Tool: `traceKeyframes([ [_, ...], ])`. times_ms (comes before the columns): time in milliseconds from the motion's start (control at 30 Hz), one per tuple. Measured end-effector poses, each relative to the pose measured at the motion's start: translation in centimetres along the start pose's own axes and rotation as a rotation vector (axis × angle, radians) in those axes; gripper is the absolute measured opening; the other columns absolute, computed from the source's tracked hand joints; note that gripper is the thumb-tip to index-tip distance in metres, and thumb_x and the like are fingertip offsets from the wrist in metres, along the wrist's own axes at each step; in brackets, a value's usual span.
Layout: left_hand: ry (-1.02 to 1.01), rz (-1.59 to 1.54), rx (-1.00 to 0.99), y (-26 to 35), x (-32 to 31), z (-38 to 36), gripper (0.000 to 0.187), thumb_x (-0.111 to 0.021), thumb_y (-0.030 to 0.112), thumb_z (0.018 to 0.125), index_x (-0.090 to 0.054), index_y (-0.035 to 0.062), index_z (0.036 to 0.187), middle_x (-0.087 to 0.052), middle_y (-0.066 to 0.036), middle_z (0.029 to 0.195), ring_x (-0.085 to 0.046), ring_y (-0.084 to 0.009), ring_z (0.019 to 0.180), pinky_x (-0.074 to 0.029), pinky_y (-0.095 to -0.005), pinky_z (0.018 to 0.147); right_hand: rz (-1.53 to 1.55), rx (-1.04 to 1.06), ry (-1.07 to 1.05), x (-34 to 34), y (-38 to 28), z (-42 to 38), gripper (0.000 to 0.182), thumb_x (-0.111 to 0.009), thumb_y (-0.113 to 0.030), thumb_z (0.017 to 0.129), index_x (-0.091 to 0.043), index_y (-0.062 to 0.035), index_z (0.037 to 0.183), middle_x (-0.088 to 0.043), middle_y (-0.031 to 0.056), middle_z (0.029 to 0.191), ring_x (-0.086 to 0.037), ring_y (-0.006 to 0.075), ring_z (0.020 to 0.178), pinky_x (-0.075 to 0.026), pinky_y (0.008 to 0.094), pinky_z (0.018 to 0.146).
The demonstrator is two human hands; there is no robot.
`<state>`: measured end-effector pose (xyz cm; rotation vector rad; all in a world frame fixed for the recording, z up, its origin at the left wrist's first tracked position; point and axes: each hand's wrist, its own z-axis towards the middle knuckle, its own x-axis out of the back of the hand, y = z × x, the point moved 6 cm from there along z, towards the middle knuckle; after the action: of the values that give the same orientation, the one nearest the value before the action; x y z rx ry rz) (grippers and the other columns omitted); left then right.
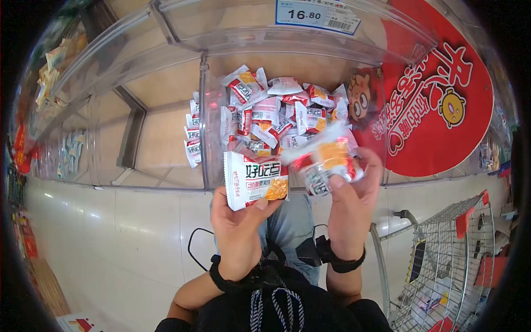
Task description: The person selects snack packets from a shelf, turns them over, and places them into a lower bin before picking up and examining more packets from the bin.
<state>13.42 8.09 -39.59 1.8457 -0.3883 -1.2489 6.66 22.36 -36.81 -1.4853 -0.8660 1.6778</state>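
My left hand pinches a white and red snack packet by its lower edge, its printed front turned up toward me. Beside it, my right hand grips a second snack packet, tilted and smeared by motion, its printing upside down. The two packets nearly meet in this view. Just beyond them, a clear plastic bin holds a loose pile of similar packets, with cookie pictures on some. Both wrists wear black bands.
A price tag reading 16.80 is fixed to the clear shelf edge above. A red round sign stands at the right of the bin. A wire shopping cart is at my lower right, on the tiled floor.
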Motion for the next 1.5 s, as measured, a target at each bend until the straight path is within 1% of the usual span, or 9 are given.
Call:
traceKeyframes([
  [100, -0.001, 0.016, 0.005, -0.3, 0.2, 0.0, 0.030, -0.054, -0.006, 0.076, -0.035, -0.0013, 0.098, -0.052, -0.016, 0.101, -0.054, -0.0236, 0.093, -0.047, -0.0403, 0.081, 0.141, 0.071, 0.099, 0.4, -0.4, -0.1, 0.058, -0.059, 0.011, 0.065, -0.035, -0.0012, 0.116, -0.051, 0.0083, 0.102, -0.051, 0.0165, 0.096, -0.040, 0.0297, 0.084],
  [167, -0.035, 0.073, -0.016, -0.5, 0.1, -0.1, 0.035, -0.050, -0.004, 0.076, -0.036, 0.0009, 0.108, -0.053, -0.014, 0.104, -0.055, -0.0242, 0.093, -0.048, -0.0410, 0.080, 0.126, -0.116, 0.008, 0.8, 0.5, -0.6, 0.061, -0.060, 0.011, 0.064, -0.034, -0.0012, 0.118, -0.051, 0.0088, 0.105, -0.049, 0.0163, 0.098, -0.040, 0.0308, 0.085],
  [300, -0.040, 0.067, -0.024, -0.6, 0.2, -0.2, 0.035, -0.051, -0.004, 0.076, -0.036, 0.0012, 0.107, -0.053, -0.014, 0.103, -0.055, -0.0236, 0.092, -0.048, -0.0410, 0.079, 0.143, -0.222, 0.067, 1.1, 1.4, -1.1, 0.052, -0.060, 0.003, 0.070, -0.037, 0.0000, 0.117, -0.051, 0.0087, 0.107, -0.049, 0.0150, 0.099, -0.039, 0.0304, 0.086],
  [467, -0.057, 0.071, -0.026, -0.6, 0.2, -0.1, 0.034, -0.051, -0.004, 0.077, -0.036, 0.0017, 0.106, -0.053, -0.013, 0.104, -0.055, -0.0223, 0.092, -0.048, -0.0411, 0.079, 0.092, -0.124, 0.014, 0.4, 0.2, -0.5, 0.046, -0.060, -0.001, 0.072, -0.040, 0.0016, 0.113, -0.052, 0.0090, 0.105, -0.050, 0.0149, 0.097, -0.040, 0.0292, 0.083],
  [567, -0.050, 0.069, -0.022, -0.9, 0.4, -0.1, 0.034, -0.051, -0.004, 0.077, -0.036, 0.0016, 0.107, -0.053, -0.013, 0.103, -0.056, -0.0221, 0.092, -0.048, -0.0406, 0.078, 0.025, -0.119, -0.056, 0.4, -0.2, -0.2, 0.040, -0.061, 0.000, 0.071, -0.044, 0.0009, 0.108, -0.054, 0.0086, 0.100, -0.053, 0.0142, 0.092, -0.042, 0.0278, 0.080],
  [667, -0.041, 0.094, 0.004, -1.0, 0.6, -0.1, 0.035, -0.051, -0.003, 0.077, -0.035, 0.0015, 0.107, -0.053, -0.013, 0.103, -0.055, -0.0230, 0.093, -0.048, -0.0407, 0.078, 0.095, -0.298, -0.146, 0.3, 1.0, -0.1, 0.026, -0.060, 0.001, 0.071, -0.049, -0.0009, 0.094, -0.058, 0.0074, 0.092, -0.054, 0.0113, 0.084, -0.043, 0.0258, 0.074],
  [1000, -0.050, 0.081, 0.005, -0.4, -0.3, -0.1, 0.038, -0.047, -0.006, 0.075, -0.034, 0.0007, 0.110, -0.051, -0.013, 0.104, -0.054, -0.0245, 0.094, -0.047, -0.0420, 0.080, 0.058, -0.280, -0.039, 0.2, 2.5, 0.1, 0.014, -0.060, -0.002, 0.075, -0.048, -0.0034, 0.082, -0.058, 0.0044, 0.084, -0.053, 0.0068, 0.074, -0.041, 0.0217, 0.069],
  [1133, -0.036, -0.016, 0.018, -0.3, -0.3, -0.2, 0.031, -0.053, -0.009, 0.075, -0.035, -0.0005, 0.098, -0.051, -0.014, 0.101, -0.054, -0.0226, 0.095, -0.046, -0.0403, 0.083, 0.016, -0.229, -0.055, 0.3, 2.3, 0.1, 0.016, -0.060, -0.002, 0.075, -0.044, -0.0054, 0.077, -0.056, 0.0022, 0.080, -0.050, 0.0045, 0.072, -0.041, 0.0199, 0.065],
  [1500, -0.036, -0.026, -0.026, 0.0, -0.3, -0.6, 0.034, -0.055, -0.011, 0.072, -0.035, 0.0010, 0.097, -0.050, -0.013, 0.101, -0.052, -0.0216, 0.096, -0.045, -0.0407, 0.083, 0.103, -0.211, -0.032, 0.0, 2.3, -0.2, 0.016, -0.058, -0.001, 0.076, -0.042, -0.0047, 0.077, -0.057, 0.0061, 0.083, -0.053, 0.0078, 0.074, -0.043, 0.0228, 0.069],
])
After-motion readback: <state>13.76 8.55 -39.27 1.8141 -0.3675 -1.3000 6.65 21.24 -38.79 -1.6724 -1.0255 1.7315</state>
